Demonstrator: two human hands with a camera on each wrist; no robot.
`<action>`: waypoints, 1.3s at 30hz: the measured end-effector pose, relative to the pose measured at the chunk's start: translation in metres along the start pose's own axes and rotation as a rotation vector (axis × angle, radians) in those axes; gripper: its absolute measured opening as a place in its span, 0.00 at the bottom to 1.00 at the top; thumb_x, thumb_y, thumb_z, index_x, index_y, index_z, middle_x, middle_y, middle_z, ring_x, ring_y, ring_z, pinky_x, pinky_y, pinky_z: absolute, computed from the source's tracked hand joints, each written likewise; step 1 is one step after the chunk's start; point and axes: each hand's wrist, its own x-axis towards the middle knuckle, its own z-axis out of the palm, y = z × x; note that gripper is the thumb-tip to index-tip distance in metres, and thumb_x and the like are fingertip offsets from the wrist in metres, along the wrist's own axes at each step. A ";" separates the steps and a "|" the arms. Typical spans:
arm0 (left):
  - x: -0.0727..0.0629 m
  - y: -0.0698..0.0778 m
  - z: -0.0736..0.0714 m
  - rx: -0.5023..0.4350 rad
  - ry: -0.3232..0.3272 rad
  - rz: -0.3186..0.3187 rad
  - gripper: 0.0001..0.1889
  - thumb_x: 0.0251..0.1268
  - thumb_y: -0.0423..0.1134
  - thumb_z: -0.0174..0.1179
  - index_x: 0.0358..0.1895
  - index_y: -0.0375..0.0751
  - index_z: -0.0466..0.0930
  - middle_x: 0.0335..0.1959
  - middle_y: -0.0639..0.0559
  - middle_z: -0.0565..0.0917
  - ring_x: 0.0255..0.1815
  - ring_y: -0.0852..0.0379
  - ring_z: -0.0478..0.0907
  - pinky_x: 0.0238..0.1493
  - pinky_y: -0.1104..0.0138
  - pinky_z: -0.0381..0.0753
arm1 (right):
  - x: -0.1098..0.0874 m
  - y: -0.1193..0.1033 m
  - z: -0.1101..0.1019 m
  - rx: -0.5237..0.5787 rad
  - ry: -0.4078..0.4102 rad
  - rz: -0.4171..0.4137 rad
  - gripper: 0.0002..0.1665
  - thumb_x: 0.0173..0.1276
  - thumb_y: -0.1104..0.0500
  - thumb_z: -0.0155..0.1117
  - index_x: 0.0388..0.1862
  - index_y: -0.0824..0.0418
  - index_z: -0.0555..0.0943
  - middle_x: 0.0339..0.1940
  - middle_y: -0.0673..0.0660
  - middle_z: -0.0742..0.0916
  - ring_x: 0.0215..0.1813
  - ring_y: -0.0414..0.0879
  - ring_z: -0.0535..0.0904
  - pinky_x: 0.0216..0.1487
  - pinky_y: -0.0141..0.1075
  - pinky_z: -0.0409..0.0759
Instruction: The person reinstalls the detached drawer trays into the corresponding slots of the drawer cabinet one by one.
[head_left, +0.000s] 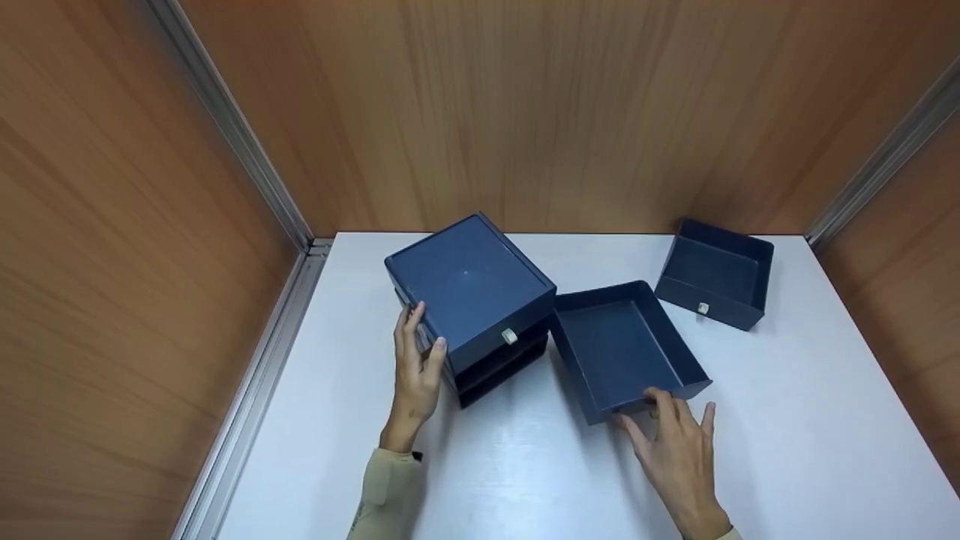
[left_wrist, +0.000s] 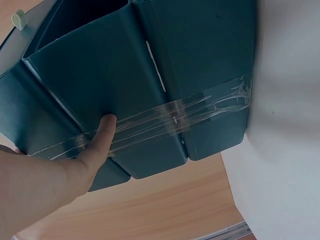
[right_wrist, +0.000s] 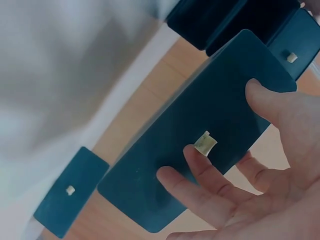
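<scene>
Pictured inside a booth-like work bay, enclosed at left, back and right by wood-grain panels, framed with metal channels and fitted with a white tabletop reaching to the back. Closer in look to a workstation cubicle than to a home; impossible to place more exactly as lab, workshop or office.

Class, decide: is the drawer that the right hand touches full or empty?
Empty: the head view looks into the drawer, and its bare floor shows with nothing on it.
</scene>
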 end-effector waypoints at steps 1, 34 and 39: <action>0.000 0.000 0.000 0.001 0.002 0.004 0.34 0.85 0.43 0.49 0.88 0.53 0.51 0.88 0.34 0.42 0.86 0.29 0.53 0.70 0.33 0.75 | -0.001 -0.002 -0.001 0.002 -0.003 0.006 0.34 0.51 0.61 0.91 0.53 0.69 0.82 0.39 0.70 0.89 0.43 0.67 0.88 0.68 0.87 0.54; 0.004 -0.001 0.002 0.009 0.012 0.016 0.33 0.86 0.43 0.50 0.88 0.52 0.51 0.88 0.34 0.42 0.86 0.29 0.52 0.68 0.32 0.76 | -0.049 -0.047 -0.010 -0.022 -0.001 -0.104 0.34 0.42 0.58 0.93 0.48 0.64 0.85 0.37 0.59 0.88 0.38 0.55 0.88 0.60 0.83 0.70; 0.004 -0.002 0.002 0.003 0.009 0.014 0.33 0.86 0.42 0.49 0.88 0.52 0.51 0.88 0.33 0.42 0.85 0.29 0.54 0.68 0.32 0.76 | -0.054 -0.052 -0.008 0.004 0.015 -0.136 0.34 0.40 0.58 0.93 0.46 0.63 0.86 0.37 0.56 0.88 0.39 0.53 0.88 0.59 0.82 0.71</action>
